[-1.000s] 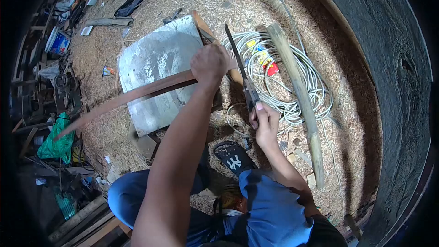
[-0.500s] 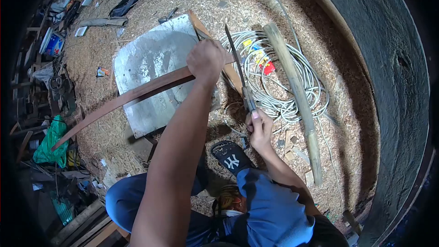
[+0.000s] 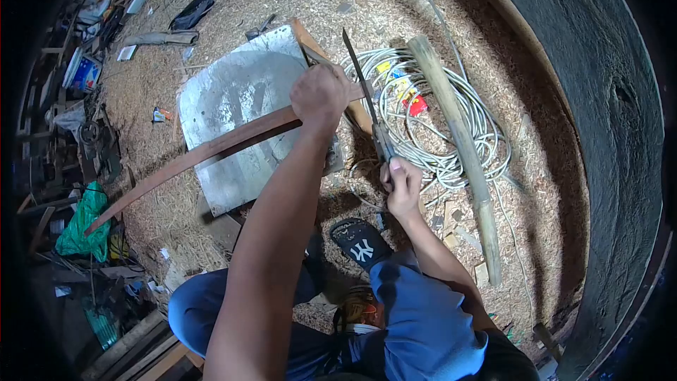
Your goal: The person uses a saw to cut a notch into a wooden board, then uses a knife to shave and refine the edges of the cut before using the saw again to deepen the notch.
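Two hands share the work. The left hand (image 3: 321,93) is closed in a full fist around the curved wooden strip (image 3: 204,152), near its right-hand end. This grip likely steadies the short end at the blade, while the long free length bows away to the left across the metal sheet (image 3: 233,92). The right hand (image 3: 402,185) is wrapped shut on the handle of the long-bladed knife (image 3: 361,81), thumb laid upward along it, probably for control. The blade points away from the person and passes just beside the left fist at the strip's end; actual contact cannot be confirmed.

Surroundings – a coiled cable (image 3: 451,162) and a bamboo pole (image 3: 451,113) lie to the right on the wood shavings (image 3: 536,169). A sandalled foot (image 3: 361,243) rests below the right hand.
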Tool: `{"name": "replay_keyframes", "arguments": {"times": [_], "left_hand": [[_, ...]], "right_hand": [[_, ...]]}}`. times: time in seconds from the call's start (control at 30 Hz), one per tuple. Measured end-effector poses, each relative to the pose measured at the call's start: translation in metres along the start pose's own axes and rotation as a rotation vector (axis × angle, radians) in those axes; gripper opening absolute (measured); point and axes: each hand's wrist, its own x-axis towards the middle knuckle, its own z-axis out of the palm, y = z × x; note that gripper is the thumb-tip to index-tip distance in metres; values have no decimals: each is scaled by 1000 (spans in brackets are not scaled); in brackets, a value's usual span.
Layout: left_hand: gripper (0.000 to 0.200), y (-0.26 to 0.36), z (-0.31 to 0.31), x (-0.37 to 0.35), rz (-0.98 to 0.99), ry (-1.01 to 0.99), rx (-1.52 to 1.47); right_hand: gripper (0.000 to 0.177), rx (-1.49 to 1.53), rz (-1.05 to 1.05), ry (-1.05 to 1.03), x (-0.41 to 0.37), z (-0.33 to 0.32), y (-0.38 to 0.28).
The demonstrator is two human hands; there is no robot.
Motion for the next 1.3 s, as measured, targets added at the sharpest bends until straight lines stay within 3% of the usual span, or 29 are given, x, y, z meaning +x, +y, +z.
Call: {"name": "replay_keyframes", "arguments": {"times": [0.17,0.23,0.27,0.47,0.6,0.63,0.7,0.83,0.9,1.07,1.17,1.3], "left_hand": [[39,4,-1,1,-95,-11,23],[38,1,3,0,-49,43,21],[37,0,5,-4,4,94,16],[34,-9,9,0,77,92,6],[33,-4,10,1,-29,41,44],[33,-2,11,1,-37,70,39],[33,-2,12,1,-50,97,39],[32,-4,14,-1,2,92,29],[32,-5,10,-2,3,96,30],[30,-1,6,-1,-44,77,16],[30,1,7,-2,-63,54,33],[31,-3,11,-2,-10,55,41]], "right_hand": [[48,9,-17,-32,-70,-32,11],[46,81,-11,-5,-84,-33,0],[48,-18,58,-24,-84,-35,-3],[52,-74,-17,-13,3,3,1],[52,-27,-79,-41,-50,-28,22],[53,-144,-137,-97,-69,-45,29],[67,83,-28,60,-88,-38,20],[71,43,-66,-28,-37,-26,24],[71,64,-27,45,3,2,18],[75,41,-74,-13,-44,-18,23],[80,107,24,47,-95,-44,34],[76,40,-73,2,-47,-26,28]]}}
